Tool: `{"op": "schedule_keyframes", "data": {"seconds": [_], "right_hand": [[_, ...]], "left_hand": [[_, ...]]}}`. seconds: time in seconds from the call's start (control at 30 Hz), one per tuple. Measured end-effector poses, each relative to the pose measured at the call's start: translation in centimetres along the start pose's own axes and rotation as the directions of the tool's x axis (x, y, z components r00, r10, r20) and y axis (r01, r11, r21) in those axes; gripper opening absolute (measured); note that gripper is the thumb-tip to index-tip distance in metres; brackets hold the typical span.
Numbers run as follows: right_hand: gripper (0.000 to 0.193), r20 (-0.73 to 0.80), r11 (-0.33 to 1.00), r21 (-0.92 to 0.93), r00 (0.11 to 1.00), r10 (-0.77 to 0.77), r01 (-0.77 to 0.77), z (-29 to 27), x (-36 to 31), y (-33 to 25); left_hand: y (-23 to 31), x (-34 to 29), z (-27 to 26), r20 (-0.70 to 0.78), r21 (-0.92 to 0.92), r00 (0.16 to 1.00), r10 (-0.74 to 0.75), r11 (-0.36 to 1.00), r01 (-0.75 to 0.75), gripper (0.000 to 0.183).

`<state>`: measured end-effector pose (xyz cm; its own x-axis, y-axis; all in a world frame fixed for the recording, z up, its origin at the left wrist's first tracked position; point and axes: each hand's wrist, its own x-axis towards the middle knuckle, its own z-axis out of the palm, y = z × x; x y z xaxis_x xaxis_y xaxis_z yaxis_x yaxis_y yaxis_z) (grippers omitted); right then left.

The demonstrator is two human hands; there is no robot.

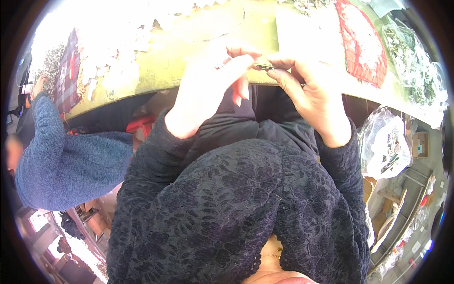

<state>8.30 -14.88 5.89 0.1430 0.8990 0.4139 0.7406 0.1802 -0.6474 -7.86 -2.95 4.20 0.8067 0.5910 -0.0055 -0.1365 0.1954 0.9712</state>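
Note:
A small dark metallic piece (265,66), too small to name, spans the gap between my two hands just above the table's near edge. The thumb and forefinger of my right hand (314,87) pinch its right end. My left hand (208,83) has its thumb and forefinger pressed together at the piece's left end, with the other fingers curled below. Strong glare washes out much of the left hand. Under both hands lies the yellow-green table top (257,28).
A red quilted cloth (362,45) with small pieces lies at right, beside clear plastic bags (414,66). Another bag (385,144) hangs below the edge. A co-worker in a blue sleeve (75,161) sits at left near a plaid cloth (69,75). Pale scraps (120,52) cover the table's left.

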Motion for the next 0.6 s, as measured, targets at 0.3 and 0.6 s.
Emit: {"op": "schedule_keyframes", "data": {"seconds": [0.3,0.6], "right_hand": [[0.021,0.095,0.935,-0.264,0.971,-0.22,0.238,-0.2,0.2,-0.2],[0.019,0.177,0.96,-0.212,0.973,-0.147,0.183,0.0,-0.5,0.2]], "left_hand": [[1.7,1.1,-0.6,0.105,0.335,0.974,-0.2,0.93,0.154,0.02],[0.0,1.0,-0.5,0.062,0.259,0.986,-0.157,0.956,0.136,0.019]]}}
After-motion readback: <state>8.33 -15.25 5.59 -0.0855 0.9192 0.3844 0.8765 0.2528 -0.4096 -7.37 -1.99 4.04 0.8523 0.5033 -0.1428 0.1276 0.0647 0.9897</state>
